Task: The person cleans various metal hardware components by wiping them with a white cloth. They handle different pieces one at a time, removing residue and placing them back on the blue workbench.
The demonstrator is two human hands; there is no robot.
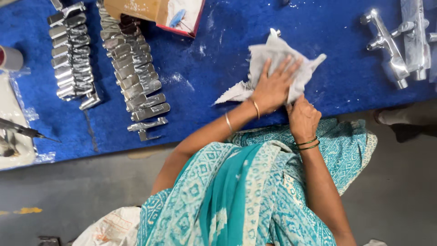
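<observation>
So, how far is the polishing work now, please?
Two rows of shiny chrome metal handles already lie lined up on the blue felt table. In hand: the left hand presses a crumpled grey cloth around a metal part whose tip just shows; the right hand steadies it from below. The chrome tap bodies at the far right lie apart, untouched.

2 rows of metal handles (pixel 109 64) lie on the table (pixel 205 91) left of the cloth (pixel 277 59), taps (pixel 400 41) right.
</observation>
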